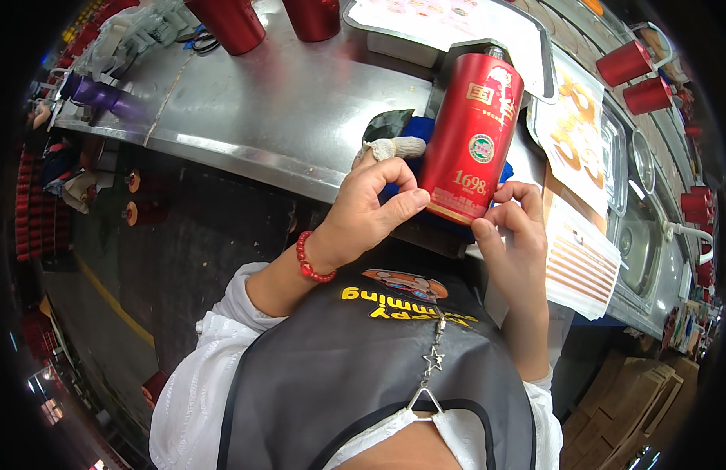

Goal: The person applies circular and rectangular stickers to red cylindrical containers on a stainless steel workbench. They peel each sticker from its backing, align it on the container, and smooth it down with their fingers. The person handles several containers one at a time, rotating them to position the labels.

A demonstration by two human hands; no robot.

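fingers: the left hand (355, 207) is bent, its thumb tip at the lower left edge of the red bottle (472, 129); the right hand (521, 243) has thumb and forefinger drawn close at the lower right corner. whether either truly pinches anything, i cannot tell.
finger cover: a pale knitted sleeve (402, 147) wraps one left finger, likely to guard the skin or the bottle's finish.
apron: dark grey (300, 384) with a cartoon and yellow letters, worn over white sleeves (194, 392), probably to keep clothes clean.
bracelet: red beads (302, 254) circle the left wrist.
bottle: lies tilted between both hands, base toward the wearer, neck away, printed face up; this seems to put the bottom edge within easy reach of both thumbs.
blue padding: shows beside and beneath the bottle (418, 130), perhaps to cushion it.
sheets: a striped sheet (580, 262) and a gold-patterned sheet (580, 145) sit just right, seemingly for quick reach.
table: shiny metal (277, 102), its front edge near the left hand.
tray: beyond the bottle, with a white printed sheet (425, 19) on it.
red containers: two (228, 23) (312, 17) stand at the table's far side, well apart from the hands.
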